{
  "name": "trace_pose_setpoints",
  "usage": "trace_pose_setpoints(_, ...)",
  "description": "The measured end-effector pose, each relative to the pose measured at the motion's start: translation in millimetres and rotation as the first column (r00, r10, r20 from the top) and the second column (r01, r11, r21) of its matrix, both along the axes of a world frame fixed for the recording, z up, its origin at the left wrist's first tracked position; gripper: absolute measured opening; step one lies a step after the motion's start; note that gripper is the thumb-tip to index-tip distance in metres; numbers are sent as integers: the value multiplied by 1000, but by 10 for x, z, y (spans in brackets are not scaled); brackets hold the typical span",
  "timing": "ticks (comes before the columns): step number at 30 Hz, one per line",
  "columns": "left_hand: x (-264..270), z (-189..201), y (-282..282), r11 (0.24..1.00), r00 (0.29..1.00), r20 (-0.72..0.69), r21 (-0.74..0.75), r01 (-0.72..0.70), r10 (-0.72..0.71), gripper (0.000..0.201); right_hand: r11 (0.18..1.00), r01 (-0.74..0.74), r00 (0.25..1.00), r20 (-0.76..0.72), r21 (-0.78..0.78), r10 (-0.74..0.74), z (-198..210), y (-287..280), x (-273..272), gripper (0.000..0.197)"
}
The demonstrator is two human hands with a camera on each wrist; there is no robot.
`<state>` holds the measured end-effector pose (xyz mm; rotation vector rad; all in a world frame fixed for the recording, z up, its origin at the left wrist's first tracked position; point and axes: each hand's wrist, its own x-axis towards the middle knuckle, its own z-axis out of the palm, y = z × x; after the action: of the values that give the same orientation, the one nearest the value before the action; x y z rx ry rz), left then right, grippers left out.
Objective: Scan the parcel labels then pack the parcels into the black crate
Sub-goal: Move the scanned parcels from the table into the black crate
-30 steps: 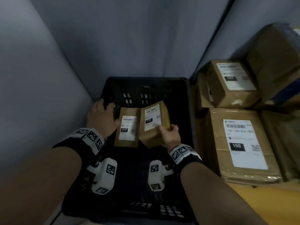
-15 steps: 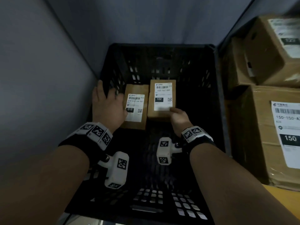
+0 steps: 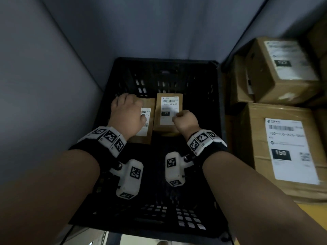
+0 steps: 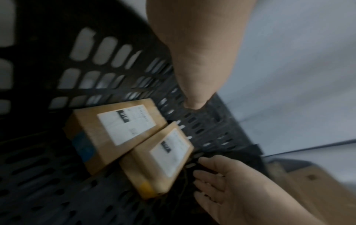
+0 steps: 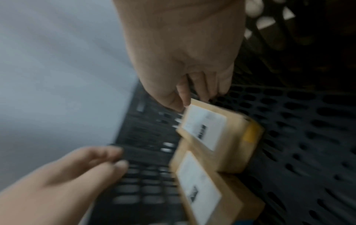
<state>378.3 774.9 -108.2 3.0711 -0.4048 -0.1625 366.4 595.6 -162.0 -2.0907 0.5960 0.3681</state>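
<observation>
Two parcels (image 3: 168, 114) lie side by side in the crate (image 3: 218, 106). Both hands (image 3: 127, 117) hover loosely curled, empty; either parcel could be nudged askew on withdrawal.

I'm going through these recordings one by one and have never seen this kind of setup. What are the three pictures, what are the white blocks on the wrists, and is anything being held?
No machine here: a person works with bare hands. The patterned white bands and blocks are trackers and small cameras strapped to each wrist. The large picture comes from a camera on the person's head, looking down; the other two look along each hand from the wrists, and both are blurred.

In the head view, a black crate holds two small brown parcels side by side: one labelled 102 and one partly covered by the left hand. The left wrist view shows that hand's fingers loose above the parcels, gripping nothing. The right hand is at the near corner of the 102 parcel; whether it still pinches it is too blurred to tell. Bigger cartons, marked 150 and 122, wait at the right.
</observation>
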Motion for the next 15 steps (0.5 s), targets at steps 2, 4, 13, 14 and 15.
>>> trace_pose_setpoints(2, -12, 217, -69, 997, 1000, -27, -74, -10, 8, 47, 998, 9, 998, 65, 66, -13, 257, -63, -83, 31)
trace_pose_setpoints(4, -41, 437, -158, 981, 997, -78, -194, -30, 15, 46, 994, 7, 990, 136, 109, -22, 545, -181, -173, 26)
trace_pose_setpoints(13, -323, 1426, -876, 896, 982, -152, -442, 32, -110, 44, 993, 104, 908, 413, -62, -70, 2062, -1048, -707, 15)
trace_pose_setpoints(14, -344, 1535, -992, 891, 981, -148, -453, 42, -122, 43, 990, 125, 900, 427, -71, -83, 2198, -1155, -760, 15)
trace_pose_setpoints(15, -371, 1636, -1110, 884, 980, -146, -464, 52, -134, 43, 987, 143, 890, 446, -73, -96, 2329, -1259, -813, 16)
